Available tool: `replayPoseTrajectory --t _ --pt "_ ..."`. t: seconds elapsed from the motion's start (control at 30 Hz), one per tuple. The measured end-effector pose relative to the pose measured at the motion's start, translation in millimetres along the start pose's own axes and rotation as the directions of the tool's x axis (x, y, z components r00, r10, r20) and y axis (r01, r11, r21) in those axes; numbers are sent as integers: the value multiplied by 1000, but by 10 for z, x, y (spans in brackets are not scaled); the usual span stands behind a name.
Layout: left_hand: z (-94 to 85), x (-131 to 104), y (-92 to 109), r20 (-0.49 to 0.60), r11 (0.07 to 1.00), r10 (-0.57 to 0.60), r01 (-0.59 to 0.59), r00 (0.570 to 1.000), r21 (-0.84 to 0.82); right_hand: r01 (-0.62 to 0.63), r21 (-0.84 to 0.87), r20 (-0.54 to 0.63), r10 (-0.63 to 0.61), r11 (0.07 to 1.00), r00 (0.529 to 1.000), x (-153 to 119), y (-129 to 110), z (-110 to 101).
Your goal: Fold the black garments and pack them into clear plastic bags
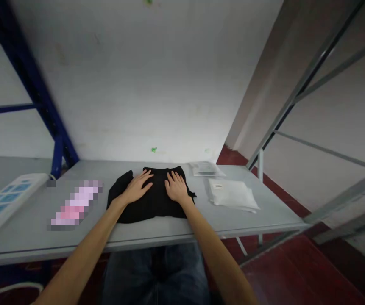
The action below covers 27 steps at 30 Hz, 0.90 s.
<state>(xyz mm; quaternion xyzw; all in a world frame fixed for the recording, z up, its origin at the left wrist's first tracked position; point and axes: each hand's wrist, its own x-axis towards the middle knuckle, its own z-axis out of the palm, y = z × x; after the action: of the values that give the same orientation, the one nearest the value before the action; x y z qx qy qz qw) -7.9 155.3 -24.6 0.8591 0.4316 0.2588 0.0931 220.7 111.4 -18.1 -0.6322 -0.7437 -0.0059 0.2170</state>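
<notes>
A black cloth garment (157,203) lies spread on the grey table in front of me; its exact kind cannot be made out. Flat on its left part rests my left hand (137,186), fingers stretched out and thumb apart. My right hand (176,187) presses on the right part with its fingers spread. Neither hand grips the cloth. At the left, a piece of the garment sticks out as a separate flap, perhaps a sleeve.
Right of the garment lie white plastic packages (231,194) and a clear bag (205,168). A pixelated pinkish object (77,203) and a white box with blue squares (10,199) are on the left. Blue posts (47,110) and a white wall (144,84) bound the table (274,212).
</notes>
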Motion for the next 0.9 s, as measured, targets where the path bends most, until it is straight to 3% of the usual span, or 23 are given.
replayPoseTrajectory --t 0.3,0.43,0.63,0.77,0.9 --pt "-98 -42 5 86 991 -107 99 991 95 41 18 -50 -40 999 998 39 239 16" --pt "-110 -42 2 108 987 -125 113 986 113 -30 53 -59 33 998 998 138 350 7" --pt "-124 -27 14 124 985 -136 121 983 125 -10 7 -49 11 1000 999 116 357 2" --pt "-124 -34 27 96 988 -122 112 988 110 19 75 -141 -8 997 990 41 276 -24" --pt "-124 -35 15 12 995 -77 76 997 63 34 178 -329 26 984 944 -8 322 -178"
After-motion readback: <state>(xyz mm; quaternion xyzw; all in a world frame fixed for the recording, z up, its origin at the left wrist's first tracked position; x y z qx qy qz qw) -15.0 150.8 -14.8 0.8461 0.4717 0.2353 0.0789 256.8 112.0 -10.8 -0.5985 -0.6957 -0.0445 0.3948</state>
